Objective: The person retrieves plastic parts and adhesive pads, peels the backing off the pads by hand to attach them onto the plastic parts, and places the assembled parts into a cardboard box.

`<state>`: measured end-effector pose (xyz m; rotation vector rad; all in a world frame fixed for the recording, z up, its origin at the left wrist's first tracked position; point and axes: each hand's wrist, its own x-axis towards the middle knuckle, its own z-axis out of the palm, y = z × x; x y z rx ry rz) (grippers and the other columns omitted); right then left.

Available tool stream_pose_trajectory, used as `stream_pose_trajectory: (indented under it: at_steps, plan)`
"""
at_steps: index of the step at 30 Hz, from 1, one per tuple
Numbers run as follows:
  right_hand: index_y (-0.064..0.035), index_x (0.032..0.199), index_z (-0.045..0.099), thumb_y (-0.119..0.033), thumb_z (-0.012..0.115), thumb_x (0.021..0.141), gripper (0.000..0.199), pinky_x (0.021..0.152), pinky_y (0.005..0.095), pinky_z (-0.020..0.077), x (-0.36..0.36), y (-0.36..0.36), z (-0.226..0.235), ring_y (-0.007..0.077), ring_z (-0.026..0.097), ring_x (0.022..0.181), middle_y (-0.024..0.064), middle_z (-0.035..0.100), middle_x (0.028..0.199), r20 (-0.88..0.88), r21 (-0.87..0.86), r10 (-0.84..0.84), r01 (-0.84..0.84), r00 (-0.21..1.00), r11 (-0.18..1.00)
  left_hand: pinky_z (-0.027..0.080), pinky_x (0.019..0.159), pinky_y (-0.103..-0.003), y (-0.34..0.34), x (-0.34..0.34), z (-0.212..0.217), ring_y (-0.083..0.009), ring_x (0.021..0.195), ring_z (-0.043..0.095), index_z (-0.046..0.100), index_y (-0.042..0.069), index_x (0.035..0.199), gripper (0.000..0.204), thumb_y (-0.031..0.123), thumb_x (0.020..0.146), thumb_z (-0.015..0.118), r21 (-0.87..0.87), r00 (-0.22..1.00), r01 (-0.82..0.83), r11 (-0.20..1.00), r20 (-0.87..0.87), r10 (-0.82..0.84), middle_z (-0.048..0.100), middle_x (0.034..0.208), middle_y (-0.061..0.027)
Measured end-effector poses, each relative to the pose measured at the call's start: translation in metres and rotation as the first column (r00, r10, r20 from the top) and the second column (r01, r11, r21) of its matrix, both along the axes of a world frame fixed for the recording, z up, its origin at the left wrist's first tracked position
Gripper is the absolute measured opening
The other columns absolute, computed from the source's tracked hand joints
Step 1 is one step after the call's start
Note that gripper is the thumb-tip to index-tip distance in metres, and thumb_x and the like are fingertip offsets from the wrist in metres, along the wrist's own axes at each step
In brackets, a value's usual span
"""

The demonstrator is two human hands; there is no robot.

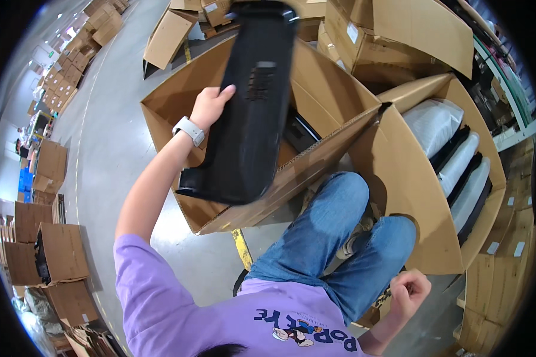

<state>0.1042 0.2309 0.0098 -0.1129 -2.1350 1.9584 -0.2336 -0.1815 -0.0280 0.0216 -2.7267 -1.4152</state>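
The left hand [209, 108] is clamped on the left edge of a black panel [253, 131] above an open box [333, 89] — the right hand [410, 291] curls apart, seemingly empty. Probably light, stiff, slippery — best held by both long edges.

The left hand [211, 107] holds a black panel [250, 137] over an open carton [309, 178], the right hand [410, 291] curled.

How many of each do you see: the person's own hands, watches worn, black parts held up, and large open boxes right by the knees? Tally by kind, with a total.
Left hand and right hand: 2
Pale watch: 1
Held black part: 1
Left open box and right open box: 2
Total: 6
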Motion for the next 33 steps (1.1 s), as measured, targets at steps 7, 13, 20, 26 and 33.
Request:
stream_pose_trajectory:
  at_steps: [7,13,20,26,33]
  plan:
    - [-0.0019,0.070,0.057,-0.016,0.070,0.075,0.020,0.046,0.0170,0.0273,-0.028,-0.002,-0.026,0.0018,0.039,0.048,-0.0028,0.051,0.057,0.205,-0.057,-0.040,0.053,0.978,0.997,0.048,0.075,-0.045,-0.061,-0.019,-0.131,-0.0423,0.084,0.063,0.063,-0.009,0.077,0.054,0.042,0.090,0.053,-0.383,0.945,-0.318,0.867,-0.050,0.324,0.063,0.080,-0.0301]
    - [-0.0033,0.071,0.055,-0.014,0.066,0.081,0.018,0.043,0.0167,0.0208,-0.056,0.013,-0.059,-0.0002,0.034,0.046,-0.0063,0.043,0.054,0.355,-0.115,-0.111,0.161,0.928,0.980,0.047,0.085,-0.048,0.002,-0.027,-0.233,-0.0446,0.093,0.061,0.066,-0.005,0.082,0.048,0.038,0.092,0.048,-0.389,0.928,-0.230,0.892,0.189,0.322,0.062,0.090,-0.0310]
    - [-0.0039,0.072,0.052,-0.014,0.065,0.084,0.020,0.041,0.0173,0.0181,-0.087,0.026,-0.106,0.0001,0.032,0.043,-0.0063,0.041,0.053,0.467,-0.114,-0.219,0.304,0.857,0.946,0.045,0.088,-0.045,0.054,-0.069,-0.327,-0.0431,0.103,0.058,0.064,-0.007,0.097,0.048,0.038,0.093,0.049,-0.265,0.797,-0.315,0.912,0.447,0.405,0.062,0.103,-0.0301]
    - [-0.0035,0.070,0.052,-0.015,0.067,0.082,0.022,0.043,0.0183,0.0216,-0.091,0.034,-0.133,0.0009,0.035,0.047,-0.0058,0.043,0.055,0.489,0.024,-0.351,0.390,0.798,0.921,0.050,0.063,-0.044,0.102,-0.120,-0.454,-0.0333,0.077,0.062,0.060,-0.011,0.093,0.047,0.036,0.093,0.053,-0.028,0.696,-0.512,0.859,0.572,0.434,0.062,0.084,-0.0216]
    - [-0.0033,0.070,0.054,-0.016,0.068,0.080,0.021,0.049,0.0175,0.0265,-0.091,0.032,-0.148,0.0010,0.038,0.053,-0.0063,0.045,0.059,0.573,0.286,-0.395,0.276,0.718,0.917,0.047,0.053,-0.042,0.126,-0.136,-0.540,-0.0282,0.062,0.057,0.051,-0.010,0.114,0.061,0.047,0.095,0.047,-0.025,0.733,-0.284,0.958,0.639,0.234,0.059,0.083,-0.0190]
